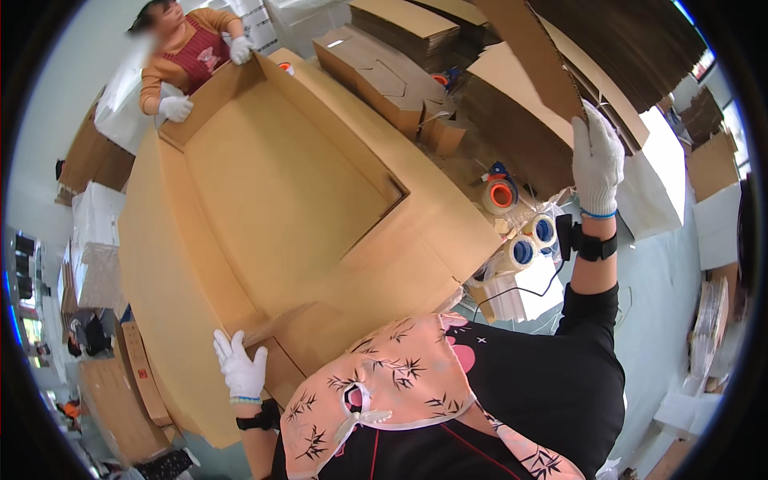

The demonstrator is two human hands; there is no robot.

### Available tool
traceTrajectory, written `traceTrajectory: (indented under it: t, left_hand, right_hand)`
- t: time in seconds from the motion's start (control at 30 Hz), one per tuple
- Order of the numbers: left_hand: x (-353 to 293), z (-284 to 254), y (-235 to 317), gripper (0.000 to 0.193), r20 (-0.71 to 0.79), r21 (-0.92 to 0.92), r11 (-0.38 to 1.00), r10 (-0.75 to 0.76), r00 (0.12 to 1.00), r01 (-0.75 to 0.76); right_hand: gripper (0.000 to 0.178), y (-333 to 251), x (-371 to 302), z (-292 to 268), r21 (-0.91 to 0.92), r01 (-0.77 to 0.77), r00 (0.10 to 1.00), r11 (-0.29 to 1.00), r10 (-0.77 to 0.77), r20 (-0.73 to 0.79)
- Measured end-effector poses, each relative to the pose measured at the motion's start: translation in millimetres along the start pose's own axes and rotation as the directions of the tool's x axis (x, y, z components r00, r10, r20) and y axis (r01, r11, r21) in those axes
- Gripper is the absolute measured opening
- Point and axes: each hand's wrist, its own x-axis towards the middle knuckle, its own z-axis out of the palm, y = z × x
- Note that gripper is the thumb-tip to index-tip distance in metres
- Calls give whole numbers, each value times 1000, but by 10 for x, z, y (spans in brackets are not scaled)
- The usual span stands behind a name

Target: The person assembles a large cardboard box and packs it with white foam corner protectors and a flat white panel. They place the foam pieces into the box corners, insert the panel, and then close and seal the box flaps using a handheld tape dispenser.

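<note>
A large brown cardboard box [284, 172], shallow with upright walls, lies across the work surface in front of me. My left hand [240, 366], in a white knit glove, rests at its near left corner. The fingers there are spread, with the thumb apart. To the right, my right hand [598, 160], also gloved in white, is raised with its fingers closed on the edge of a cardboard sheet [534, 60]. This sheet stands tilted above stacked cardboard. Across the box, a co-worker's two gloved hands [175, 108] hold its far wall.
Tape rolls [522, 253] and a tape dispenser [500, 192] lie right of the box. Stacked flat cardboard [512, 120] fills the back right. A folded carton [376, 72] lies behind the box. The co-worker [192, 48] stands at the far left. White packs [96, 232] are stacked at left.
</note>
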Motion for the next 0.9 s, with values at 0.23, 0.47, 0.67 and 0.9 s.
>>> traceTrajectory:
  t: [0.23,0.47,0.67,0.9]
  left_hand:
    - [87,-34,3,55,-1,13,1000,22,1000,-22]
    - [61,-33,52,51,-6,26,1000,14,1000,-14]
    - [11,-282,241,59,-342,-258,966,-120,932,29]
    - [654,-297,296,45,330,289,862,319,889,-416]
  right_hand:
    - [33,-1426,-160,977,792,-472,825,386,-122,551]
    - [27,-1556,-197,1732,703,-408,306,583,-638,707]
    - [25,-1327,-701,2134,775,158,150,612,-790,594]
    - [41,-1493,-949,1799,637,358,174,682,-719,672]
